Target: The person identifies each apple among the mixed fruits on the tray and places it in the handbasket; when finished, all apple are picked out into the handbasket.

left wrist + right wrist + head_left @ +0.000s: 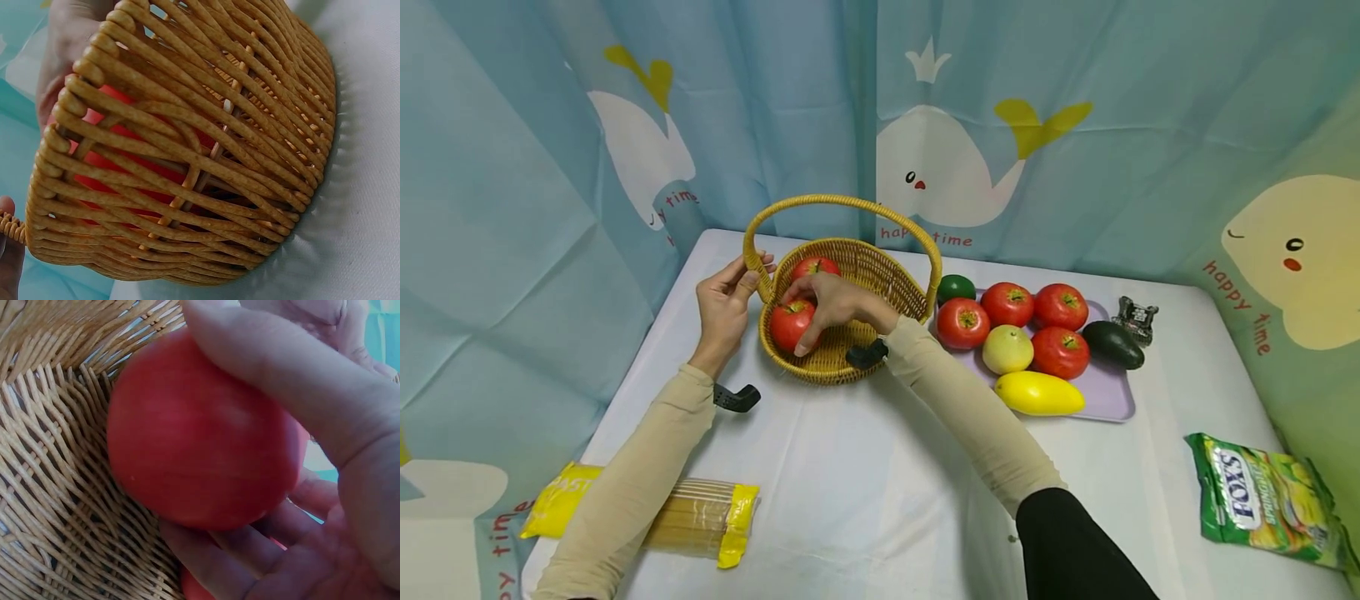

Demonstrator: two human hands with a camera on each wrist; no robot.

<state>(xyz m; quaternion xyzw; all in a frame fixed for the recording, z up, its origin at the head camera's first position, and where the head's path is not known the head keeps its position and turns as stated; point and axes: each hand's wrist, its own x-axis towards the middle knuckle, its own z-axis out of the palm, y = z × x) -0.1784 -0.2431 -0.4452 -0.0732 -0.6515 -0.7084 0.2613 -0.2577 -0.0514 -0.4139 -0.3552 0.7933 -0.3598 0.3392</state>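
A yellow wicker basket (880, 267) with a tall arched handle stands on the table. My left hand (724, 304) holds the handle's left base between thumb and fingers. Inside the basket's left side, my right hand (831, 307) grips a red apple (791, 327); in the right wrist view its thumb and fingers curl round the apple (200, 434). A second red apple (816, 267) lies behind it in the basket, partly covered by the right hand. Through the weave, the left wrist view shows red fruit (125, 175).
Right of the basket, a lilac tray (1116, 404) bears several red apples (1060, 352), a yellow-green fruit (1007, 349), a yellow mango (1040, 393) and dark green avocados (1112, 345). A small dark packet (1135, 321) lies beside it. Pasta (692, 517) is front left, a FOX'S candy bag (1262, 500) front right.
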